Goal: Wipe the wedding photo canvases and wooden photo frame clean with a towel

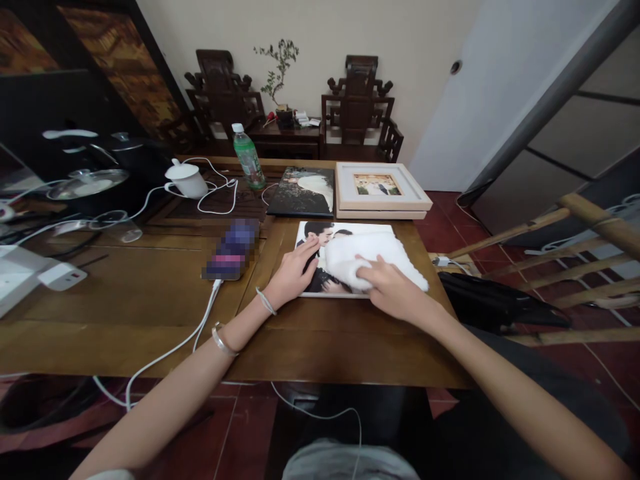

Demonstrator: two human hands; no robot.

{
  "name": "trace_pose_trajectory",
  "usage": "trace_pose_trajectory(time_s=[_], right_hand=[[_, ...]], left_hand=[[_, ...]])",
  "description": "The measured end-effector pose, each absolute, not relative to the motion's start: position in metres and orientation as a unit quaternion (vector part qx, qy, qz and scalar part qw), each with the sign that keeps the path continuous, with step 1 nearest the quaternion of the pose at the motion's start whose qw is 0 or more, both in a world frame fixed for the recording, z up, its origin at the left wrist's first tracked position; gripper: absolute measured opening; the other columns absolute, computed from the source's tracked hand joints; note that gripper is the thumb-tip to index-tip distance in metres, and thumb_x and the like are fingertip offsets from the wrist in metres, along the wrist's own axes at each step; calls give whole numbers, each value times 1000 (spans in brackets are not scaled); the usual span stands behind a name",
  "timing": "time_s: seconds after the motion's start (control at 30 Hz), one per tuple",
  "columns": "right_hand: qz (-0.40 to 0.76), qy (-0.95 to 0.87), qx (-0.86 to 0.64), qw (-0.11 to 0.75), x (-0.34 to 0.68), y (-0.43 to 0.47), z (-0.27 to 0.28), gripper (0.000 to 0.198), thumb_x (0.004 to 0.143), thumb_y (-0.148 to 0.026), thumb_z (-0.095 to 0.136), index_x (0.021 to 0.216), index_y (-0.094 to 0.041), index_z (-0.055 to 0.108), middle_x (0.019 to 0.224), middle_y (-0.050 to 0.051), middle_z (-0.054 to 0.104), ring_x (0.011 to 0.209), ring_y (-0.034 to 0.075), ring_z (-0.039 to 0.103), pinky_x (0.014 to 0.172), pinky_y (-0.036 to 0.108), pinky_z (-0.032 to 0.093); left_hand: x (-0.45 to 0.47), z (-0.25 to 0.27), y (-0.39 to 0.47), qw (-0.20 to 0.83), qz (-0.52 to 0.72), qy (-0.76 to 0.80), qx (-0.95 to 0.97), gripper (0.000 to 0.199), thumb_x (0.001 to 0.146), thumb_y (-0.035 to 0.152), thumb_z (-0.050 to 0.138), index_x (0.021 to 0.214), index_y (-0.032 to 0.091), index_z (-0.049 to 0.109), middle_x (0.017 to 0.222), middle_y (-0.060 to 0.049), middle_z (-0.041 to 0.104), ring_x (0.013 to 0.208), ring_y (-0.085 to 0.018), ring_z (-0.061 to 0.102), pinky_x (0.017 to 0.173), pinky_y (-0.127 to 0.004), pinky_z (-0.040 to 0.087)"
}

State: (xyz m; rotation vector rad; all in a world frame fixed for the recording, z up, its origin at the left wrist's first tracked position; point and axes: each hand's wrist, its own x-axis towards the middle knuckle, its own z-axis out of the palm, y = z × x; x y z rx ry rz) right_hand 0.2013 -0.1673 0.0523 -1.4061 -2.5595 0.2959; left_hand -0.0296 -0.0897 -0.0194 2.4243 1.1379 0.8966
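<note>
facing dark chairs (358, 110), wooden table (320, 343)

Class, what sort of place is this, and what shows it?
Probably a home's living room: carved wooden chairs, a potted plant between them, and a lidded white cup on the wooden table.

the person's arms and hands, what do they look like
The left hand is ungloved, with a thin pale bracelet at the wrist and a wider silvery bangle farther up; pale fabric, perhaps a sleeve edge, shows near the elbow. The right hand is bare, its forearm without sleeve or jewellery.
</note>
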Motion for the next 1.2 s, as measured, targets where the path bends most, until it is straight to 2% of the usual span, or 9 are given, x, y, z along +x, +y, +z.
trace_pose_trajectory(time_s=[0.1,0.2,0.33,0.47,0.57,0.73,1.0,1.13,1.2], right_hand=[[94,-857,-495,106,196,-125,57,29,72,-3,43,88,-17,63,98,11,71,90,26,65,82,35,44],[101,-849,-505,117,192,-97,60,24,74,-6,45,87,-16,63,94,11,71,86,24,64,72,29,42],[73,-849,-510,118,189,-92,52,33,72,-1,42,94,-15,64,105,13,70,106,28,60,92,38,39],[41,-860,-502,89,189,-124,41,47,70,4,40,110,-12,62,130,21,58,136,33,39,107,58,27],[57,-876,-473,82,192,-164,38,51,67,7,38,107,-13,63,144,18,47,141,33,30,111,62,21],[116,-896,-424,69,201,-229,47,48,60,9,37,92,-16,63,149,12,43,144,33,24,113,65,21],[151,-876,-453,65,221,-221,59,41,63,5,38,87,-20,61,131,12,59,138,24,39,115,49,28],[105,-875,-465,88,212,-170,57,38,66,2,39,89,-19,61,114,11,67,111,27,60,103,46,37],[90,-875,-466,90,202,-143,58,34,68,0,40,88,-19,61,102,10,69,94,25,63,94,41,41]], left_hand=[[-30,-18,-91,161,327,384,848,44,96,28,41,136,14,51,145,-13,48,139,-25,39,115,-48,32],[-31,-18,-92,157,333,399,840,47,96,30,40,139,12,47,148,-15,43,141,-24,36,116,-46,30],[-33,-21,-90,163,320,420,833,50,97,31,39,142,8,43,151,-17,39,141,-26,34,116,-47,30],[-33,-26,-88,170,312,420,835,50,97,31,39,143,12,42,152,-15,37,142,-26,32,116,-48,28],[-31,-27,-87,168,314,421,834,50,96,29,38,143,11,42,152,-16,37,142,-26,32,117,-49,27],[-30,-25,-89,170,312,427,832,50,95,28,38,142,11,43,152,-16,38,142,-27,32,116,-49,28],[-30,-23,-88,166,301,427,837,48,96,29,39,142,14,43,152,-15,37,143,-27,31,114,-51,29],[-29,-24,-86,166,290,422,843,48,97,31,38,142,13,44,154,-16,34,144,-27,29,114,-52,29],[-29,-25,-85,168,296,416,843,48,97,32,38,142,15,43,154,-15,35,144,-27,29,115,-51,29]])
